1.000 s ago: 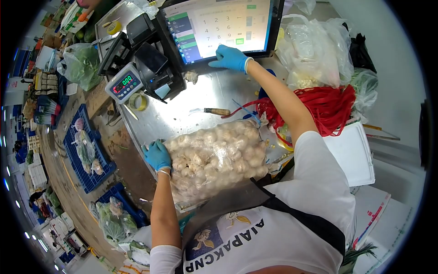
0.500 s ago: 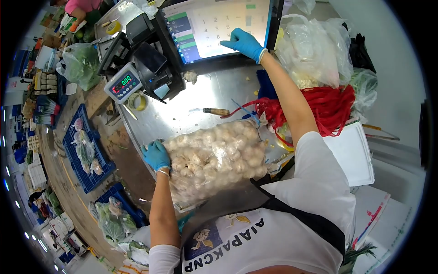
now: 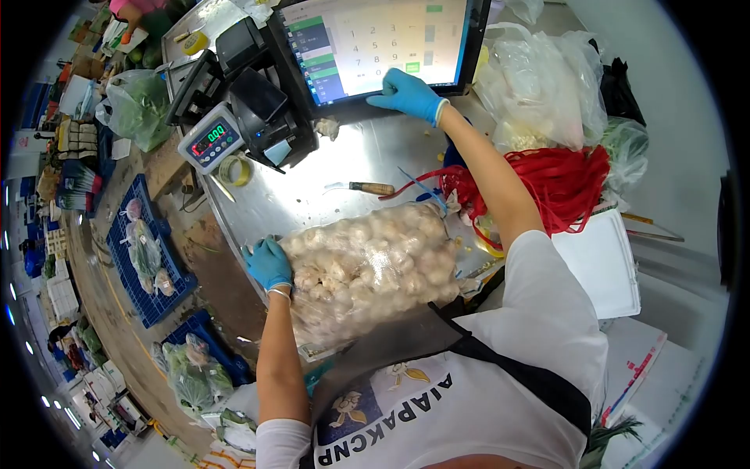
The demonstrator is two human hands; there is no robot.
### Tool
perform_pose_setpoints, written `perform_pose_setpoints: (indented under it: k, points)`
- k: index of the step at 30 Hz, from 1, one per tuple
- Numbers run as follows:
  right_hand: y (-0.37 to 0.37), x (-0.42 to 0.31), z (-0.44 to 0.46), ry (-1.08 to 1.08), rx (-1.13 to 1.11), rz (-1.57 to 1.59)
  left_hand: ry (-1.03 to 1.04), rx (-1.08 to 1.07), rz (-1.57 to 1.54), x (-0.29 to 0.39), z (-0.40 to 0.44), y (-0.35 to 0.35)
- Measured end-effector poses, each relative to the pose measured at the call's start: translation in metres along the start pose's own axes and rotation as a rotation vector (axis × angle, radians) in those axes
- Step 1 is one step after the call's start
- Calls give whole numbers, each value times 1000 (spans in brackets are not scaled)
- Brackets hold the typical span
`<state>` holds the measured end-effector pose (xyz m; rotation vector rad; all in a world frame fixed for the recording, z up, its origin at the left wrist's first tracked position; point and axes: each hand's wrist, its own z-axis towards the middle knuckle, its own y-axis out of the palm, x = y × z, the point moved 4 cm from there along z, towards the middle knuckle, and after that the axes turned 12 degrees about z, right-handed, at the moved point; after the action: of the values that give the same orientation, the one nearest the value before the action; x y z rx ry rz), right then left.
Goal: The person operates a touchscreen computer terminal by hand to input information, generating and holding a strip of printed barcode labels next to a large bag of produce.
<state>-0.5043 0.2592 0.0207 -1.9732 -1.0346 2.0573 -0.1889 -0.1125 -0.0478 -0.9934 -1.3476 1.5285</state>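
A large clear plastic bag (image 3: 375, 270) packed with pale, rounded produce lies on the metal table (image 3: 312, 203) in front of me. Whether the produce is garlic or mushrooms I cannot tell. My left hand (image 3: 268, 264), in a blue glove, rests with fingers spread against the bag's left end. At the lower edge of a touchscreen (image 3: 375, 47) showing a number pad is my right hand (image 3: 410, 95), also blue-gloved. It holds nothing, and a finger stretches left just below the keys. The scale display (image 3: 211, 139) left of the screen reads 0.00.
A wooden-handled knife (image 3: 371, 188) lies beyond the bag. Red straps (image 3: 558, 184) and clear plastic bags (image 3: 539, 86) are heaped at right. A tape roll (image 3: 234, 170) sits by the scale. Blue pallets (image 3: 148, 258) with bagged vegetables stand on the floor at left.
My right hand has moved down from the number keys to the screen's lower edge. My left hand and the bag have stayed in place. The display still reads 0.00.
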Motion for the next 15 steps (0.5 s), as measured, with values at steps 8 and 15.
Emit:
perform_pose_setpoints:
  k: [8,15]
  points:
    - [-19,43,-3,96,82,-11,-25,19,27,2,-1,-3]
    - [-11,27,-12,23,48,46,-23,-6,-19,3,0,-4]
